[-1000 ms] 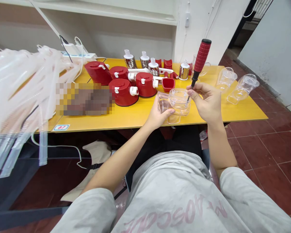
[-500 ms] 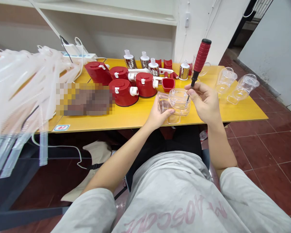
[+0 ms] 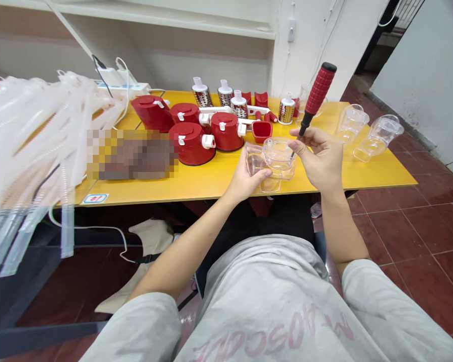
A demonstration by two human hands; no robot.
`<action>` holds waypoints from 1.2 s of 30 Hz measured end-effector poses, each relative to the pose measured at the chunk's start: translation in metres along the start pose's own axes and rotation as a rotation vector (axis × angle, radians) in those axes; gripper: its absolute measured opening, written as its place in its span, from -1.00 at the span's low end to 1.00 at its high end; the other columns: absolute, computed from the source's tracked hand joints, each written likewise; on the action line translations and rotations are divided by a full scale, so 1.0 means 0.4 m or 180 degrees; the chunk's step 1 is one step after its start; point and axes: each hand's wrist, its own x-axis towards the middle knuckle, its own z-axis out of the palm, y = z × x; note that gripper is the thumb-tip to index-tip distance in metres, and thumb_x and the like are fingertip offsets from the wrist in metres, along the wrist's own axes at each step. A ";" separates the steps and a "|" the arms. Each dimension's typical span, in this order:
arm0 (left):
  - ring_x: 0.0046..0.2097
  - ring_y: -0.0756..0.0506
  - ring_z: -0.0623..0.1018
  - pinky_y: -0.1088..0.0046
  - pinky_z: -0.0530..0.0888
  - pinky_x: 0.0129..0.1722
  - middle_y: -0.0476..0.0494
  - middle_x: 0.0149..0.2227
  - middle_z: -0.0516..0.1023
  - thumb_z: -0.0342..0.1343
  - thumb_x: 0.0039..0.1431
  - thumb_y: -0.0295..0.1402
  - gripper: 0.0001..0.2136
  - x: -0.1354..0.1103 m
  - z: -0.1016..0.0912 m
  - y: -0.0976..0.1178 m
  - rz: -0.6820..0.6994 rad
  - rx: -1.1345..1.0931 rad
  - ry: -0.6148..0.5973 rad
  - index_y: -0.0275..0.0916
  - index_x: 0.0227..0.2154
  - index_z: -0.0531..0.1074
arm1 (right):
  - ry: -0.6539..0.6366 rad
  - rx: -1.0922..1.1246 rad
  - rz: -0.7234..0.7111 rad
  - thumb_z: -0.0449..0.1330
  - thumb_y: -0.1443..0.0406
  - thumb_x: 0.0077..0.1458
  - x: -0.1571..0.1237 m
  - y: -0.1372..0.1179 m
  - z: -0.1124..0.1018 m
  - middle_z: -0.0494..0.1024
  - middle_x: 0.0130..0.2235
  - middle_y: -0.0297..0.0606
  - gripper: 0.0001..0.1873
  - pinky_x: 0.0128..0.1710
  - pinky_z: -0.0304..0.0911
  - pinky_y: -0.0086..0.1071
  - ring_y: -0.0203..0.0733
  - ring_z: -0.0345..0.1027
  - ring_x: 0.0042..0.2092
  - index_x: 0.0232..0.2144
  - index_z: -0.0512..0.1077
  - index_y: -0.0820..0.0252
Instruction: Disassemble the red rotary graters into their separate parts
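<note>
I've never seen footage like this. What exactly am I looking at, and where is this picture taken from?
This picture comes from a camera worn on a person's head, looking down at their own two bare hands, so their arms reach in from the bottom. The left hand holds a clear plastic container. The right hand grips a red-handled screwdriver, its tip at the container's rim. On the yellow table stand red lidded containers, metal grater drums and more clear plastic cups. A mass of translucent plastic parts fills the left side, and one patch is pixelated.
</note>
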 end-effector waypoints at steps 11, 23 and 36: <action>0.11 -0.22 0.71 0.14 0.65 0.18 -0.21 0.16 0.57 0.57 0.20 0.15 -0.31 0.000 0.000 -0.002 -0.0003 -0.0039 0.0036 -0.10 0.15 0.40 | -0.0059 0.0054 -0.0140 0.52 -0.19 0.29 -0.006 -0.003 -0.003 0.80 0.01 -0.25 -0.48 0.23 0.67 -0.06 -0.04 0.71 0.02 0.08 0.75 -0.05; 0.11 -0.21 0.70 0.17 0.64 0.18 -0.19 0.16 0.55 0.56 0.21 0.16 -0.32 0.001 -0.001 -0.001 0.0072 -0.0005 0.0033 -0.10 0.15 0.41 | -0.0250 0.0019 -0.0152 0.38 -0.20 0.43 -0.011 -0.011 -0.010 0.80 -0.02 -0.21 -0.43 0.22 0.68 -0.04 -0.05 0.75 -0.01 0.24 0.65 -0.03; 0.13 -0.22 0.71 0.17 0.64 0.21 -0.19 0.15 0.58 0.58 0.19 0.15 -0.30 0.000 -0.002 -0.004 0.0032 -0.0022 0.0053 -0.11 0.17 0.43 | -0.0169 -0.0333 -0.0348 0.34 -0.26 0.42 -0.006 0.000 -0.012 0.73 -0.07 -0.21 -0.42 0.09 0.69 -0.09 -0.08 0.64 -0.07 0.14 0.71 -0.01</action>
